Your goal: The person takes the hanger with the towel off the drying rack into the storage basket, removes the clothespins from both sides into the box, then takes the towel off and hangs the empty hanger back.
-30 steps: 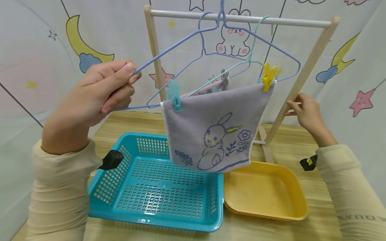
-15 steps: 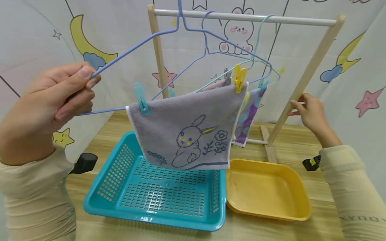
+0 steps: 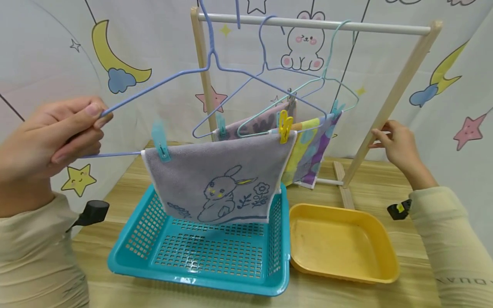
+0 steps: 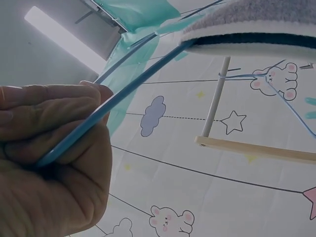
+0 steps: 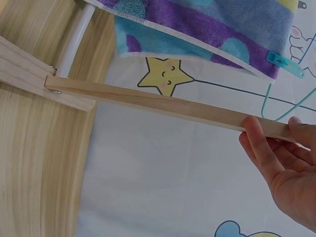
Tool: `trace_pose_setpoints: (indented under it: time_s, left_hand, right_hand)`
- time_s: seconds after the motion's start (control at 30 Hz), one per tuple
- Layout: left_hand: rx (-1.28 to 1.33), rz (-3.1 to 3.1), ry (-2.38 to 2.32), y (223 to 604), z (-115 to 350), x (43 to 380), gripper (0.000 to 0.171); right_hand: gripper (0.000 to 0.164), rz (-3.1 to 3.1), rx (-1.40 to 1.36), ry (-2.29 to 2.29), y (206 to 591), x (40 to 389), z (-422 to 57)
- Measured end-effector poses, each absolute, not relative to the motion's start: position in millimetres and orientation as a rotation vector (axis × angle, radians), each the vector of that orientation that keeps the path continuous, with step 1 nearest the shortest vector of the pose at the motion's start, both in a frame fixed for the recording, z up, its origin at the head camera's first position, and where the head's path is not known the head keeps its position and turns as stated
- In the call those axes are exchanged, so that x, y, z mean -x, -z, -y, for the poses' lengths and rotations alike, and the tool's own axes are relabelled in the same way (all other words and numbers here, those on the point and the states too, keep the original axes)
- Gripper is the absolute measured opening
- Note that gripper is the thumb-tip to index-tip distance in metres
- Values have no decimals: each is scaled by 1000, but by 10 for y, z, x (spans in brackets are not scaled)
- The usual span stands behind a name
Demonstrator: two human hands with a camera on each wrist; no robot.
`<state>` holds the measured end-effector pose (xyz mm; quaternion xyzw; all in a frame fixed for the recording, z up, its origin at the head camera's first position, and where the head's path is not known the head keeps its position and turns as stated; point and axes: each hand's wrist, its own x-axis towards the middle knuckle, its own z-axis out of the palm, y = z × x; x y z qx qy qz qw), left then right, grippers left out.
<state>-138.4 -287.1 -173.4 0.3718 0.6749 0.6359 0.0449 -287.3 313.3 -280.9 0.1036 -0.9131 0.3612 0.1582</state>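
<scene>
My left hand [image 3: 69, 132] grips one end of a blue clothes hanger [image 3: 161, 83], its fingers curled round the wire. From the hanger's bar hangs a grey towel [image 3: 215, 179] with a rabbit design, held by a light-blue clothespin [image 3: 161, 141] and a yellow clothespin [image 3: 285, 126]. The hanger's hook passes in front of the rack's white rail [image 3: 308, 23], its top out of frame. My right hand [image 3: 396, 147] pinches the right wooden post [image 5: 168, 104] of the drying rack between thumb and fingers.
Behind the grey towel, another blue hanger [image 3: 264, 47] and a mint hanger [image 3: 329, 55] hang on the rail. They carry a pinkish towel [image 3: 262, 122] and a colourful towel [image 3: 308, 149]. A teal basket [image 3: 196, 284] and a yellow basin [image 3: 343, 273] stand on the wooden table [image 3: 308, 295].
My left hand has moved left, carrying the blue hanger and grey towel left and, lately, downward. More of the towels behind shows. My right hand stays on the post.
</scene>
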Motion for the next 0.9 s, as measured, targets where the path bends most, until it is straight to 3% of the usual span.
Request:
trace_pose_setpoints:
  time_s: [0.37,0.63,0.9]
  left_hand:
    - [-1239,-1873,-1901,1891,2974,1446,37]
    - [-1226,-1897,-1888,1999,3004,1446,37]
    - [-1159,-1960,-1890,2073,3028,1420,35]
  right_hand:
    - [37,2634,-286,-1005,2797,2866,-3148]
    - [57,2621,-150,-1042,2773,2773,-3112]
    - [53,2505,-18,-875,2624,2553,-2893]
